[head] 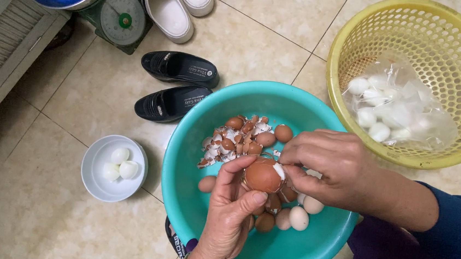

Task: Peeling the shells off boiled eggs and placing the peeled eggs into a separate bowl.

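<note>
A brown egg [262,175] is sitting between two hands, just above a teal bowl [196,143]. The left hand [229,211] is holding the egg from below, with its fingers curled around it. The right hand [331,167] is pinching a bit of shell at the top of the egg, where some white is showing. Down in the bowl, more brown eggs [278,218] are lying under the hands, and a pile of broken shells [235,138] is lying at the far side. A small white bowl [95,182] is sitting on the floor [42,219] to the left, with three peeled white eggs [119,163] in it. A yellow basket [352,40] is standing to the right, touching the teal bowl, and a clear bag of peeled eggs [394,107] is lying inside it. Two black shoes [176,84] are lying near the teal bowl.
</note>
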